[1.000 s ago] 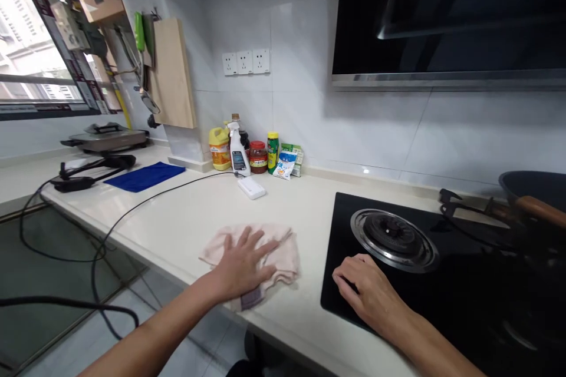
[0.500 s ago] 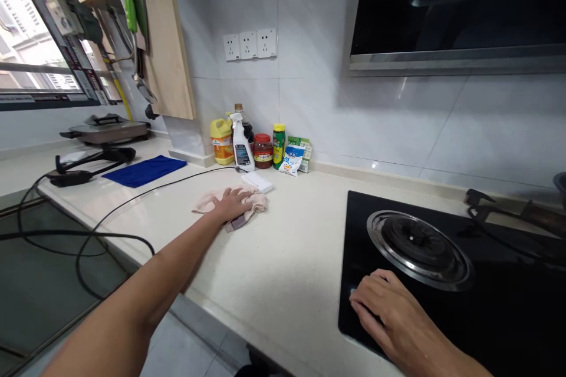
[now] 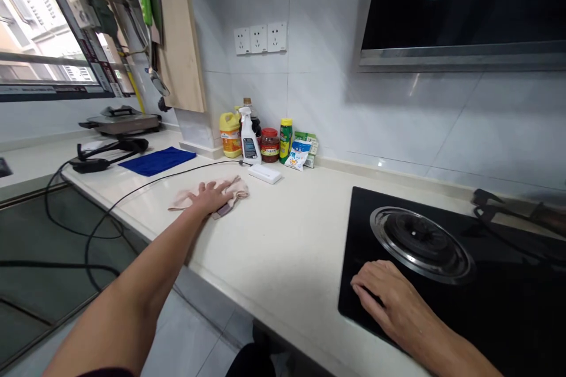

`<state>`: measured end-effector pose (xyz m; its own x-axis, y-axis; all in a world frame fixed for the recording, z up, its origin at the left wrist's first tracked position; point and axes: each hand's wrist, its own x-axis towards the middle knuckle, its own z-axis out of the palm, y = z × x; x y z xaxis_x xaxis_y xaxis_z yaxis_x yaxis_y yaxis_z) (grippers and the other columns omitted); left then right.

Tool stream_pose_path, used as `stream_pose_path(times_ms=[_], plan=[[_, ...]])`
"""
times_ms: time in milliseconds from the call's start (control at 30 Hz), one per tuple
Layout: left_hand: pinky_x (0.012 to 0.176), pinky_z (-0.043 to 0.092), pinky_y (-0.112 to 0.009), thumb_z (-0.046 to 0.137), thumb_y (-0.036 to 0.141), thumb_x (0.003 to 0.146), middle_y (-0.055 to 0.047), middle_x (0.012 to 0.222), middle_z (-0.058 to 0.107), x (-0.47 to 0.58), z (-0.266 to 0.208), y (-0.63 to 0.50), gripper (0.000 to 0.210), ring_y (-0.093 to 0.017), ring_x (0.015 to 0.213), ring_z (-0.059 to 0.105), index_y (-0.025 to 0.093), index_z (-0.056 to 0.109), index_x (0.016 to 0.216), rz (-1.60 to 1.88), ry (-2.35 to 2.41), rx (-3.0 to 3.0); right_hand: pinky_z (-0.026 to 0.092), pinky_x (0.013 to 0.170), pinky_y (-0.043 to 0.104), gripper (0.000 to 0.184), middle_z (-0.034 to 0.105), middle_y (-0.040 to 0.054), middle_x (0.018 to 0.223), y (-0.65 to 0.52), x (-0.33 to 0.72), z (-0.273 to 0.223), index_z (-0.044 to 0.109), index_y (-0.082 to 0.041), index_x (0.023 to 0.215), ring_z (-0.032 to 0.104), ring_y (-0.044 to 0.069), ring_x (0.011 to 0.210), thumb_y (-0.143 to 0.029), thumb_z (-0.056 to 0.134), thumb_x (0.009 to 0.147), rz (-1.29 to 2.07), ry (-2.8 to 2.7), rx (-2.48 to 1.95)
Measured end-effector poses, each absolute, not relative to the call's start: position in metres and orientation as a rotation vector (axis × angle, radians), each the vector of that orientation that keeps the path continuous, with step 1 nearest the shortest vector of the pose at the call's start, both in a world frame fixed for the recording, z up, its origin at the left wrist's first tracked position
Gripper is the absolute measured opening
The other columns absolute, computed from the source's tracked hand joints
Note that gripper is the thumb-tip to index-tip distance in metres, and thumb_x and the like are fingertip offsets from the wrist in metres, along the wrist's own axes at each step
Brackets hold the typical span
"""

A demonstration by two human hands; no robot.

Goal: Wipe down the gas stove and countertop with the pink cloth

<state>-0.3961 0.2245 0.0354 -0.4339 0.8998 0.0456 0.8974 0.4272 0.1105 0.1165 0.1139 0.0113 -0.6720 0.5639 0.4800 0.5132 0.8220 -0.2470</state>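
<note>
My left hand (image 3: 210, 197) lies flat with fingers spread on a pale pink cloth (image 3: 241, 188), pressing it against the white counter. A dark patch shows at the cloth's near edge. Just beyond the cloth is a white power strip (image 3: 264, 174) with a black cable running left. My right hand (image 3: 382, 294) rests at the left part of the black cooktop (image 3: 360, 218), near its round burner (image 3: 420, 241). Its fingers are curled together, and I see nothing in them.
Against the wall stand a yellow jug (image 3: 230, 135), a white spray bottle (image 3: 250, 141), a red-lidded jar (image 3: 269, 146), a green container (image 3: 285, 141) and seasoning packets (image 3: 298, 154). A blue cloth (image 3: 157, 161) and a black stand (image 3: 108, 155) lie left. A range hood (image 3: 464, 12) overhangs the cooktop.
My left hand has slid the pink cloth left along the counter, away from the power strip. My right hand stays on the cooktop. The view has shifted slightly.
</note>
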Motion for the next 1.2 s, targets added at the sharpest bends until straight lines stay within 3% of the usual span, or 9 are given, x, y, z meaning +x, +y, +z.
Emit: stream_pose_path(times_ms=[267, 467, 700, 833, 1033, 1200], plan=[[0.111, 0.024, -0.076, 0.027, 0.069, 0.094, -0.002, 0.171, 0.026, -0.401, 0.028, 0.117, 0.068, -0.042, 0.153, 0.021, 0.047, 0.030, 0.159, 0.090, 2.622, 1.762, 0.045, 0.080, 0.037, 0.023, 0.067, 0.0030, 0.085, 0.117, 0.119, 0.010, 0.068, -0.022, 0.094, 0.060, 0.016, 0.077, -0.021, 0.048, 0.105, 0.133, -2.455, -0.765], [0.106, 0.028, -0.080, 0.027, 0.067, 0.095, -0.005, 0.171, 0.027, -0.384, 0.032, 0.091, 0.069, -0.045, 0.150, 0.024, 0.042, 0.033, 0.159, 0.084, 2.673, 1.739, 0.043, 0.078, 0.036, 0.024, 0.066, 0.0023, 0.082, 0.123, 0.119, 0.009, 0.067, -0.021, 0.089, 0.059, 0.016, 0.075, -0.021, 0.048, 0.104, 0.100, -2.449, -0.779], [0.113, 0.030, -0.068, 0.037, 0.060, 0.094, 0.000, 0.168, 0.034, -0.276, 0.017, 0.052, 0.062, -0.040, 0.154, 0.023, 0.044, 0.045, 0.153, 0.054, 2.485, 2.114, 0.041, 0.081, 0.035, 0.023, 0.066, 0.0022, 0.084, 0.134, 0.123, 0.013, 0.067, -0.020, 0.088, 0.062, 0.016, 0.079, -0.020, 0.049, 0.102, 0.078, -2.313, -0.881], [0.119, 0.025, -0.066, 0.047, 0.065, 0.090, 0.006, 0.168, 0.034, -0.207, 0.014, 0.024, 0.057, -0.039, 0.156, 0.022, 0.052, 0.052, 0.146, 0.146, 2.176, 2.288, 0.040, 0.081, 0.035, 0.023, 0.067, 0.0018, 0.085, 0.139, 0.127, 0.012, 0.067, -0.020, 0.087, 0.061, 0.016, 0.080, -0.022, 0.049, 0.102, 0.097, -2.298, -0.925], [0.113, 0.023, -0.078, 0.064, 0.050, 0.087, -0.006, 0.164, 0.042, -0.125, 0.021, 0.004, 0.065, -0.046, 0.152, 0.028, 0.040, 0.050, 0.150, 0.306, 1.609, 2.549, 0.040, 0.083, 0.035, 0.021, 0.069, 0.0016, 0.087, 0.148, 0.135, 0.008, 0.067, -0.022, 0.087, 0.063, 0.017, 0.082, -0.024, 0.052, 0.101, 0.069, -2.185, -0.976], [0.113, 0.024, -0.078, 0.070, 0.058, 0.083, -0.013, 0.169, 0.029, -0.080, 0.007, 0.003, 0.079, -0.050, 0.153, 0.022, 0.040, 0.041, 0.154, 0.430, 1.426, 2.644, 0.041, 0.083, 0.035, 0.022, 0.071, 0.0026, 0.089, 0.148, 0.136, 0.009, 0.067, -0.022, 0.087, 0.064, 0.018, 0.083, -0.026, 0.050, 0.101, 0.033, -2.191, -0.963]])
